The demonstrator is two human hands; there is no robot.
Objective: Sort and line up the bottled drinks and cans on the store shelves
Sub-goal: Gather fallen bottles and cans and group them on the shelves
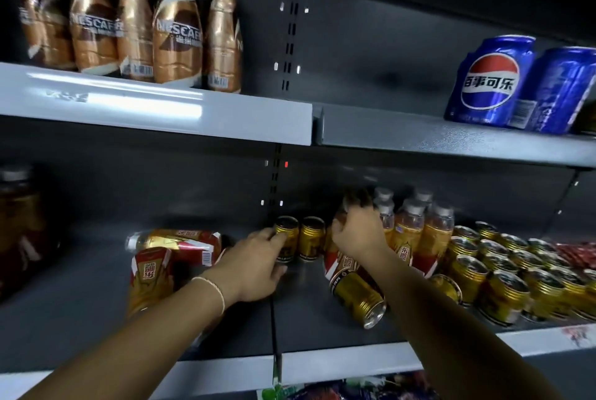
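**Both hands at work on the lower shelf**

The left hand (258,266) wraps thumb and fingers round an upright gold can (286,236). It stands toward the back of the lower shelf (96,290), just beside a second upright gold can (311,238). The right hand (358,236) clasps the upper part of a tilted red-and-gold bottle (342,266), whose top is blurred. Just below that bottle a fallen can (359,298) lies on its side, one end facing outward. To the left, two toppled bottles (180,243) with the same label lie on the shelf, partly behind the left forearm. To the right stand upright bottles (419,235) with grey caps, then rows of gold cans (503,274). On the upper shelf (161,106) stand Nescafé bottles (177,22) at the left and two Pepsi cans (490,80) at the right.
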